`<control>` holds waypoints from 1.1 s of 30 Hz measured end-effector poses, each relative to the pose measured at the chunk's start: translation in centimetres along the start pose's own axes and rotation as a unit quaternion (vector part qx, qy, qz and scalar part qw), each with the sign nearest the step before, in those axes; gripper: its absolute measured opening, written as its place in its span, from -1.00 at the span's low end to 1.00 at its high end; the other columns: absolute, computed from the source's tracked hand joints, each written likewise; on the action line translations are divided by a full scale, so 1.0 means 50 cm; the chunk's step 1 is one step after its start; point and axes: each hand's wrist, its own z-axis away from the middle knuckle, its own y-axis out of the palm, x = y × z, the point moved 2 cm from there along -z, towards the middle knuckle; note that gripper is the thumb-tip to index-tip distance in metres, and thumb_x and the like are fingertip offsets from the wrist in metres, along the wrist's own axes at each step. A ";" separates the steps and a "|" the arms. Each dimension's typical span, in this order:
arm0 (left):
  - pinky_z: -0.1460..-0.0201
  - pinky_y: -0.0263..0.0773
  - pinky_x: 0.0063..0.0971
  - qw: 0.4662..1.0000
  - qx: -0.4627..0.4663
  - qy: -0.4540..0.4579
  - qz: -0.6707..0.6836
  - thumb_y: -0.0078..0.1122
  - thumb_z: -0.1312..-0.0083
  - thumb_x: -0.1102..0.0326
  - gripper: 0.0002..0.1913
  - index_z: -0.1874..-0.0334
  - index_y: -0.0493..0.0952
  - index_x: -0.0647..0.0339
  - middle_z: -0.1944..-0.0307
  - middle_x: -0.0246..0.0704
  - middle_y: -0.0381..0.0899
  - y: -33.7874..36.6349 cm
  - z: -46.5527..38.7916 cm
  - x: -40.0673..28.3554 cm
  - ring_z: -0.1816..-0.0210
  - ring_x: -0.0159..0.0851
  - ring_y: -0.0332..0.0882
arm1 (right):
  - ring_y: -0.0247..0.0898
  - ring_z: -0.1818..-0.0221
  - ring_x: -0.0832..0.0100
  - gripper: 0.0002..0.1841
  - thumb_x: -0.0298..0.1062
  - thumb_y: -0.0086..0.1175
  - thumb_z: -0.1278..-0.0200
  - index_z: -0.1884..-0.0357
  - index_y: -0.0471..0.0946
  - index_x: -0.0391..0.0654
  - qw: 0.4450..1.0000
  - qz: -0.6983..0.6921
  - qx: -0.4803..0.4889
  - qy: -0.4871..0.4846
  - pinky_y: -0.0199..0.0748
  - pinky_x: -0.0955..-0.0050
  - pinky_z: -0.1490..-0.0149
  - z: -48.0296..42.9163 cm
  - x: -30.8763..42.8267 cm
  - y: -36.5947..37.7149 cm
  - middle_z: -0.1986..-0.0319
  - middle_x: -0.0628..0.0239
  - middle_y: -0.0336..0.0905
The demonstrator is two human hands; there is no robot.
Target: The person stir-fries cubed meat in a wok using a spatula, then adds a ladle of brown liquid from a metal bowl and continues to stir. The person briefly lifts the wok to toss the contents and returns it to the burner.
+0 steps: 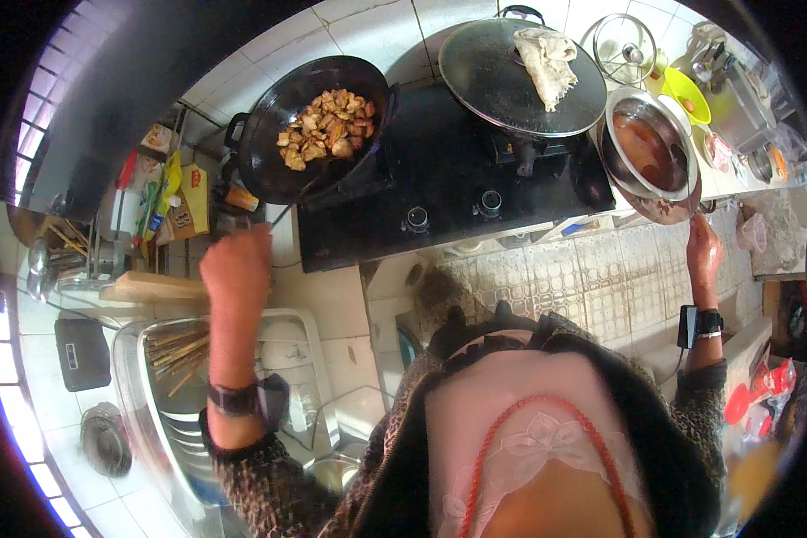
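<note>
My left hand [239,262] hangs above the counter beside the stove, fingers curled and turned away from view. A thin dark line runs from near it towards a black wok [262,158], and I cannot tell whether the hand holds it. Browned meat chunks [329,128] lie in the wok. My right hand [704,249] is at the front rim of a round brown board [662,212], fingers bunched; its grip is unclear. On that board rests a metal bowl [622,111] of reddish-brown liquid [649,151].
A domed dark lid [471,74] with a folded cloth [545,57] covers a second pan on the black gas stove [430,168]. Seasoning packets [191,202] stand left of the wok. Chopsticks [181,353] lie in a dish rack [316,336]. A yellow-green bowl [686,91] sits far right.
</note>
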 end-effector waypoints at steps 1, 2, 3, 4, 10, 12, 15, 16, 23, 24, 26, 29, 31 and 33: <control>0.43 0.53 -0.21 1.000 -0.006 0.002 -0.002 -0.01 -0.33 0.27 -0.83 0.17 0.60 -0.07 0.44 -0.25 0.62 0.015 0.004 -0.018 0.40 -0.04 0.64 | 0.56 0.22 -0.01 -0.78 -0.32 0.08 -0.29 0.08 0.59 -0.14 1.000 0.001 0.014 0.000 0.52 0.21 0.22 -0.001 0.001 0.000 0.29 0.01 0.61; 0.45 0.53 -0.22 1.000 -0.016 0.004 -0.002 -0.03 -0.34 0.29 -0.82 0.17 0.59 -0.06 0.45 -0.26 0.61 0.029 0.007 -0.034 0.41 -0.04 0.65 | 0.56 0.23 -0.02 -0.79 -0.32 0.08 -0.29 0.08 0.59 -0.13 1.000 -0.002 0.024 -0.002 0.52 0.20 0.22 -0.001 0.003 0.000 0.29 0.01 0.61; 0.44 0.53 -0.22 1.000 -0.018 -0.009 -0.004 -0.04 -0.34 0.29 -0.82 0.16 0.60 -0.05 0.44 -0.26 0.61 0.042 0.008 -0.047 0.41 -0.05 0.65 | 0.56 0.23 -0.02 -0.79 -0.32 0.08 -0.29 0.08 0.58 -0.12 1.000 -0.003 0.028 -0.001 0.51 0.20 0.23 -0.001 0.005 0.000 0.29 0.00 0.61; 0.44 0.53 -0.22 0.999 -0.025 -0.022 -0.005 -0.04 -0.35 0.29 -0.81 0.16 0.60 -0.05 0.42 -0.26 0.62 0.054 0.009 -0.058 0.41 -0.05 0.65 | 0.56 0.24 -0.02 -0.80 -0.32 0.08 -0.30 0.09 0.58 -0.11 0.999 -0.008 0.033 0.000 0.51 0.19 0.23 0.001 0.007 0.000 0.30 0.00 0.61; 0.40 0.51 -0.17 0.995 -0.042 -0.080 0.033 -0.03 -0.35 0.29 -0.77 0.07 0.61 -0.07 0.40 -0.24 0.61 0.095 0.011 -0.064 0.42 -0.01 0.64 | 0.55 0.24 -0.02 -0.81 -0.31 0.06 -0.30 0.10 0.58 -0.10 1.000 -0.025 0.005 -0.011 0.49 0.16 0.24 0.008 0.017 0.000 0.32 0.02 0.61; 0.40 0.51 -0.16 0.994 -0.057 -0.080 0.036 -0.02 -0.34 0.29 -0.77 0.06 0.61 -0.08 0.40 -0.24 0.61 0.101 0.006 -0.057 0.42 -0.01 0.64 | 0.55 0.24 -0.02 -0.81 -0.30 0.06 -0.31 0.11 0.58 -0.10 0.999 -0.026 -0.012 -0.014 0.50 0.17 0.22 0.006 0.013 0.004 0.31 0.02 0.61; 0.41 0.51 -0.12 0.991 -0.079 -0.100 0.037 -0.06 -0.40 0.14 -0.77 0.23 0.60 0.01 0.42 -0.23 0.64 0.112 -0.005 -0.050 0.41 0.00 0.63 | 0.57 0.21 0.01 -0.78 -0.29 0.05 -0.32 0.07 0.59 -0.11 0.999 -0.045 -0.016 -0.015 0.52 0.20 0.19 0.002 0.001 0.016 0.28 0.04 0.63; 0.41 0.51 -0.12 0.991 -0.079 -0.103 0.043 -0.05 -0.40 0.14 -0.77 0.23 0.60 0.00 0.43 -0.23 0.64 0.117 -0.008 -0.048 0.41 0.01 0.63 | 0.58 0.20 0.02 -0.77 -0.29 0.05 -0.32 0.07 0.59 -0.11 0.999 -0.043 -0.015 -0.020 0.52 0.20 0.18 0.002 -0.003 0.020 0.27 0.06 0.63; 0.39 0.50 -0.10 0.988 -0.081 -0.121 0.049 -0.01 -0.37 0.12 -0.80 0.18 0.61 -0.08 0.42 -0.26 0.65 0.145 -0.018 -0.034 0.40 0.02 0.63 | 0.59 0.18 0.06 -0.75 -0.28 0.04 -0.33 0.03 0.59 -0.12 0.999 -0.035 -0.021 -0.028 0.53 0.24 0.17 0.014 -0.017 0.032 0.22 0.09 0.64; 0.39 0.50 -0.10 0.988 -0.081 -0.126 0.049 -0.01 -0.37 0.11 -0.80 0.17 0.61 -0.09 0.41 -0.27 0.65 0.148 -0.019 -0.033 0.39 0.01 0.63 | 0.59 0.18 0.06 -0.75 -0.28 0.04 -0.33 0.03 0.59 -0.12 0.999 -0.029 -0.029 -0.029 0.53 0.24 0.17 0.014 -0.016 0.030 0.22 0.09 0.64; 0.39 0.51 -0.14 0.989 -0.068 -0.121 0.048 0.00 -0.36 0.18 -0.80 0.11 0.62 -0.09 0.38 -0.24 0.64 0.155 -0.022 -0.032 0.39 0.00 0.63 | 0.59 0.18 0.05 -0.75 -0.28 0.04 -0.34 0.03 0.59 -0.11 0.999 -0.033 -0.023 -0.026 0.53 0.24 0.17 0.013 -0.012 0.027 0.21 0.08 0.64; 0.38 0.51 -0.16 0.988 -0.077 -0.117 0.061 0.00 -0.37 0.21 -0.80 0.10 0.63 -0.07 0.37 -0.23 0.64 0.159 -0.025 -0.032 0.39 0.00 0.64 | 0.58 0.18 0.04 -0.76 -0.29 0.05 -0.33 0.03 0.59 -0.10 0.999 -0.037 -0.015 -0.017 0.53 0.24 0.17 0.012 -0.006 0.019 0.20 0.07 0.63; 0.38 0.51 -0.16 0.988 -0.082 -0.117 0.066 -0.01 -0.37 0.20 -0.80 0.14 0.63 -0.04 0.38 -0.23 0.64 0.162 -0.027 -0.032 0.39 0.00 0.64 | 0.58 0.18 0.03 -0.76 -0.29 0.05 -0.33 0.04 0.59 -0.11 0.999 -0.045 -0.014 -0.013 0.52 0.24 0.17 0.015 0.000 0.014 0.20 0.07 0.63; 0.38 0.51 -0.15 0.988 -0.078 -0.116 0.057 -0.01 -0.38 0.18 -0.80 0.18 0.63 0.00 0.39 -0.22 0.64 0.164 -0.028 -0.032 0.40 0.01 0.64 | 0.58 0.19 0.03 -0.77 -0.30 0.05 -0.33 0.05 0.59 -0.11 0.998 -0.061 -0.026 -0.016 0.52 0.24 0.17 0.021 0.007 0.008 0.21 0.07 0.63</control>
